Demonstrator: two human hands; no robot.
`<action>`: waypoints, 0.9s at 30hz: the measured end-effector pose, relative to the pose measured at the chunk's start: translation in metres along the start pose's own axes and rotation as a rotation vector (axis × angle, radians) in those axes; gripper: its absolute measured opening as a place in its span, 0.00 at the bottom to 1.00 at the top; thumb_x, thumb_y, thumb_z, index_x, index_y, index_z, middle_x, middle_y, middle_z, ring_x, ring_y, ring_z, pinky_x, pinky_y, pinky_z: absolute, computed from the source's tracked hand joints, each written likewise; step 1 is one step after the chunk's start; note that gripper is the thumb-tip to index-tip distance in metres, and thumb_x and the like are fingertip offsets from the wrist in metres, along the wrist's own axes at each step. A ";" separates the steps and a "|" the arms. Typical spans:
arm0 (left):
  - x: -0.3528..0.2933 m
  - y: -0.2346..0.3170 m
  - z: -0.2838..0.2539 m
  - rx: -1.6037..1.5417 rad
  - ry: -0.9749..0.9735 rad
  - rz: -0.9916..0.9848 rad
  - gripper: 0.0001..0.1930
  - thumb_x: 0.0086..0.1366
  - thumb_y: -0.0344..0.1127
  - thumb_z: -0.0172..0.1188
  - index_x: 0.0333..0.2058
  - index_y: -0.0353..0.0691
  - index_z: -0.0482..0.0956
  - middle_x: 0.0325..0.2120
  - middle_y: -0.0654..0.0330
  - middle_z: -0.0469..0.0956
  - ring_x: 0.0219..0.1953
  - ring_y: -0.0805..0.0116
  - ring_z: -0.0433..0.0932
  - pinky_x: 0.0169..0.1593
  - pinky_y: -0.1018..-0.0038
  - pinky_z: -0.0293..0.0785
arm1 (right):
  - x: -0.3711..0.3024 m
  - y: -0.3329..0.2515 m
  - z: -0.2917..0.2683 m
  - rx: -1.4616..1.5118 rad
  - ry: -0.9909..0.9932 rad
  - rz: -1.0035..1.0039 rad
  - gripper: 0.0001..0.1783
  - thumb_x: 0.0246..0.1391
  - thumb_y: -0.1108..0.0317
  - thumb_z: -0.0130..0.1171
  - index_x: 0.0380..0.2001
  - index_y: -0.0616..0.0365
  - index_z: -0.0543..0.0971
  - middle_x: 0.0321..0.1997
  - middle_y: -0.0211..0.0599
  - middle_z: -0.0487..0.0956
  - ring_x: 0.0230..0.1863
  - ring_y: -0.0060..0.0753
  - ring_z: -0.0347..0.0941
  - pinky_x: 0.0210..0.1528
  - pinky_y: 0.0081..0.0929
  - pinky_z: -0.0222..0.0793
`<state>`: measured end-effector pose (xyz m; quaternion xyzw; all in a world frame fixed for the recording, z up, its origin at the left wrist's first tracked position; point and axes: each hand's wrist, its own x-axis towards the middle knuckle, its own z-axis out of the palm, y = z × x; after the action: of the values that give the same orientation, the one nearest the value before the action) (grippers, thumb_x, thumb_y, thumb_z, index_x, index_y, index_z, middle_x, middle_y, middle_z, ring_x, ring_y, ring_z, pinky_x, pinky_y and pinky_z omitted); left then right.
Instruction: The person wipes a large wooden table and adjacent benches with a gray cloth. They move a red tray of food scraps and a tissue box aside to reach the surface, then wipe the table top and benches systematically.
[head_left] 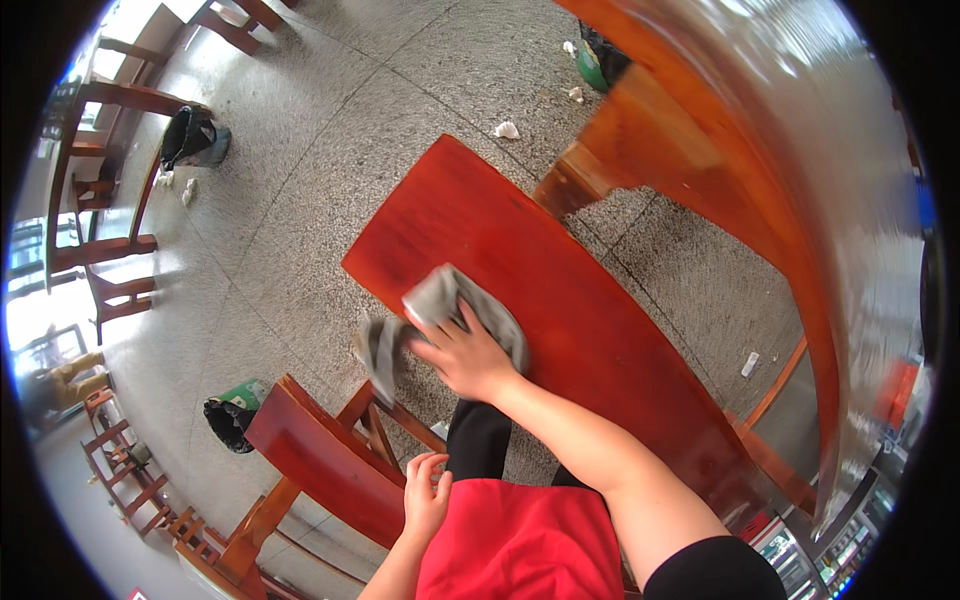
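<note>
Grey cloth lies bunched under the person's right hand, on the red bench, close to the long edge on the person's left and towards the bench's far end. The right hand is palm down with its fingers spread over the cloth, pressed on it rather than curled round it — whether the thumb pinches a fold is too blurred to tell. Part of the cloth shows beyond the fingertips, another part bulges out to the right of the hand, and a loose end hangs past the bench edge on the left, beside the thumb. The left hand is raised near the lap, apart from the cloth, its fingers loosely bent and nothing seen in them. Just beside it is a second red bench, with a green bin at its far end. A wooden table stands along the right side, its glossy top bent by the lens. On the speckled floor ahead are crumpled tissues and — further left — a bin lined with a black bag.
</note>
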<state>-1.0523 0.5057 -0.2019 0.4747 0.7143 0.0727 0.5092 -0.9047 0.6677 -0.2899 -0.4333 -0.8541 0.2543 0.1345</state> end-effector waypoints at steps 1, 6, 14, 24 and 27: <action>-0.003 0.007 0.004 0.009 -0.021 -0.011 0.12 0.56 0.29 0.54 0.40 0.41 0.71 0.44 0.56 0.64 0.36 0.67 0.71 0.35 0.75 0.72 | -0.039 -0.001 0.001 -0.004 0.046 -0.023 0.22 0.41 0.65 0.56 0.45 0.42 0.70 0.61 0.31 0.57 0.54 0.32 0.60 0.61 0.49 0.44; -0.018 0.003 0.042 -0.007 -0.127 0.009 0.12 0.56 0.27 0.52 0.41 0.40 0.70 0.44 0.57 0.64 0.36 0.71 0.72 0.36 0.77 0.70 | -0.251 0.006 -0.041 -0.018 -0.177 0.153 0.28 0.28 0.55 0.65 0.42 0.27 0.74 0.48 0.29 0.67 0.51 0.34 0.64 0.56 0.63 0.40; -0.020 0.000 0.055 -0.053 -0.226 -0.027 0.13 0.56 0.31 0.54 0.41 0.41 0.71 0.44 0.56 0.64 0.36 0.67 0.72 0.38 0.74 0.71 | -0.182 0.020 -0.046 -0.328 0.375 0.617 0.21 0.47 0.54 0.50 0.44 0.51 0.73 0.46 0.34 0.73 0.47 0.37 0.68 0.51 0.39 0.59; -0.002 -0.025 0.006 0.047 -0.072 -0.052 0.13 0.55 0.24 0.51 0.41 0.40 0.70 0.42 0.57 0.64 0.36 0.68 0.69 0.37 0.75 0.69 | 0.060 0.070 -0.037 -0.162 0.362 0.352 0.37 0.38 0.44 0.56 0.52 0.49 0.66 0.63 0.45 0.50 0.66 0.41 0.41 0.64 0.51 0.32; -0.008 -0.026 0.011 0.111 -0.111 -0.028 0.12 0.56 0.25 0.50 0.41 0.40 0.70 0.41 0.58 0.64 0.35 0.68 0.69 0.37 0.75 0.69 | -0.001 0.071 -0.040 0.010 0.286 0.313 0.37 0.39 0.49 0.60 0.54 0.47 0.64 0.65 0.46 0.46 0.66 0.41 0.39 0.65 0.44 0.32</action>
<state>-1.0587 0.4818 -0.2172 0.4952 0.6946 -0.0004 0.5218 -0.8386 0.7146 -0.2955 -0.5916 -0.7474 0.2121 0.2156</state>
